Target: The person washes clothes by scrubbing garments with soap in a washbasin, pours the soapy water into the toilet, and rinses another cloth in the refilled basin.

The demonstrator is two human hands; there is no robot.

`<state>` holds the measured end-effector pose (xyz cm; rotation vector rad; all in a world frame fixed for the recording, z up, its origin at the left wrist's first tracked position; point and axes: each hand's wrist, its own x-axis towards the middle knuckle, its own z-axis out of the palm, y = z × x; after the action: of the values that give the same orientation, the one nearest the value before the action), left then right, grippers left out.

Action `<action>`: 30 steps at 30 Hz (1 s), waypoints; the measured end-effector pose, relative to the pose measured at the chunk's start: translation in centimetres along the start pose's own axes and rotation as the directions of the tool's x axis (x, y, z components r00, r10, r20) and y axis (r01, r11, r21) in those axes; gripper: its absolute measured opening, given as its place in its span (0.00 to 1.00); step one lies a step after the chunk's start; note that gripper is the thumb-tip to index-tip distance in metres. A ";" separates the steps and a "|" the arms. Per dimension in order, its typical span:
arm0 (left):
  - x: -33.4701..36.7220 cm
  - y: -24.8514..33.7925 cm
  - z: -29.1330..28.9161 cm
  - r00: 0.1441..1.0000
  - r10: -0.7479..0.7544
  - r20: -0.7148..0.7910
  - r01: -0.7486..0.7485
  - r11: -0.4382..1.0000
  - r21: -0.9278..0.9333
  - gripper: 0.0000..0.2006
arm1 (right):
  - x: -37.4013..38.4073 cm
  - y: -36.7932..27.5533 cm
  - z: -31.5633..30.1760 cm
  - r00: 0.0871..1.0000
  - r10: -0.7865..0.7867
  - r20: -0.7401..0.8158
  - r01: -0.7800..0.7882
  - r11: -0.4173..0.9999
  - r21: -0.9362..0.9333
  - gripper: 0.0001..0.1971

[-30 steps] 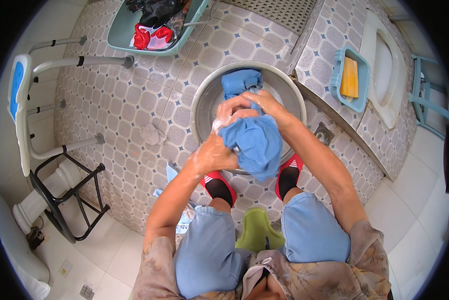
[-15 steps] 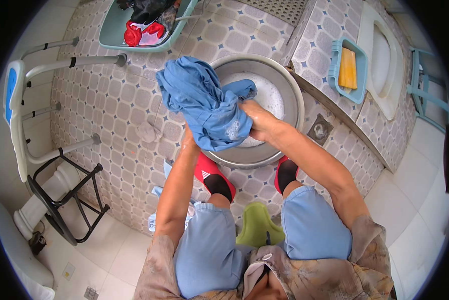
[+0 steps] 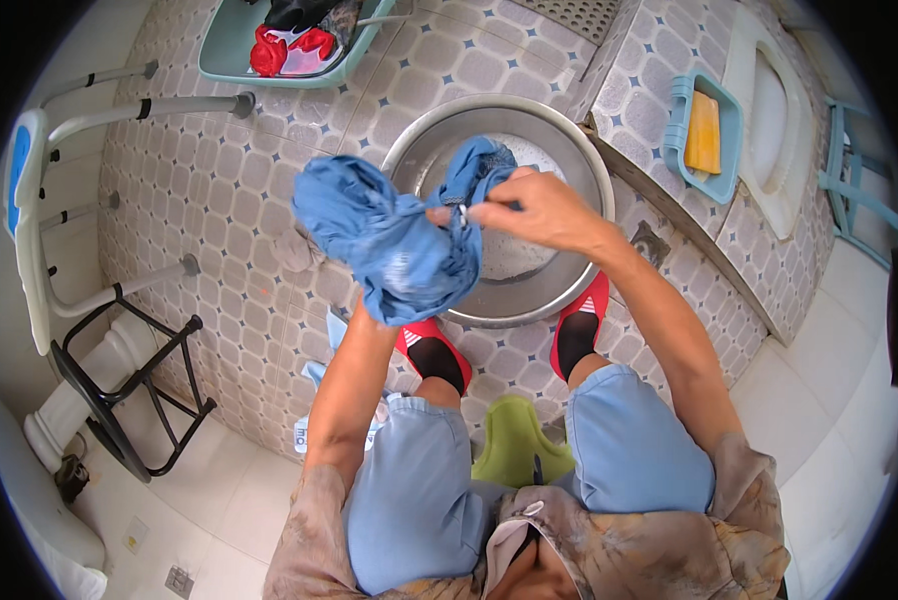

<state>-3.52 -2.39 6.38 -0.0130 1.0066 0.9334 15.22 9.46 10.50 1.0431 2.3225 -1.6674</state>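
A wet, bunched blue garment [image 3: 369, 215] hangs over the left side of a round metal basin [image 3: 597, 165] with soapy water in it. My left hand [image 3: 439, 214] grips the garment from beneath; the cloth hides all but a fingertip. On the garment's right side my right hand [image 3: 544, 212] pinches a fold between thumb and fingers, above the basin. A darker edge of the garment [image 3: 489, 160] hangs over the suds. The exact kind of garment cannot be made out.
A teal tub [image 3: 344, 75] with dark and red clothes stands at the back left. On the raised step sit a blue basket [image 3: 677, 135] with a yellow bar and a squat toilet [image 3: 774, 200]. At left is a metal-legged chair [image 3: 29, 240]; a green stool [image 3: 509, 440] is under me.
The garment has moved slightly left and down, and its bundle has turned. My right hand has shifted its grip to a fold higher up. More of the basin's inside shows.
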 end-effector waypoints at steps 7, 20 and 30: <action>-1.1 0.6 2.7 0.892 -0.133 0.433 0.381 0.737 -0.558 0.23 | -1.5 7.4 2.0 0.916 0.051 -0.397 0.287 0.608 0.740 0.56; 1.1 -1.2 4.7 0.980 0.025 0.196 -0.118 0.871 0.478 0.20 | 2.4 1.6 0.7 0.979 -0.055 -0.194 0.162 0.790 0.592 0.08; 0.0 -0.1 6.6 0.994 0.099 0.049 -0.111 0.867 0.486 0.13 | 4.6 3.1 -0.2 0.877 -0.369 -0.306 0.434 0.882 0.181 0.21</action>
<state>1.33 0.24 10.10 0.4829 1.2095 0.7510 13.60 12.30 6.09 0.9050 2.7110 -2.1312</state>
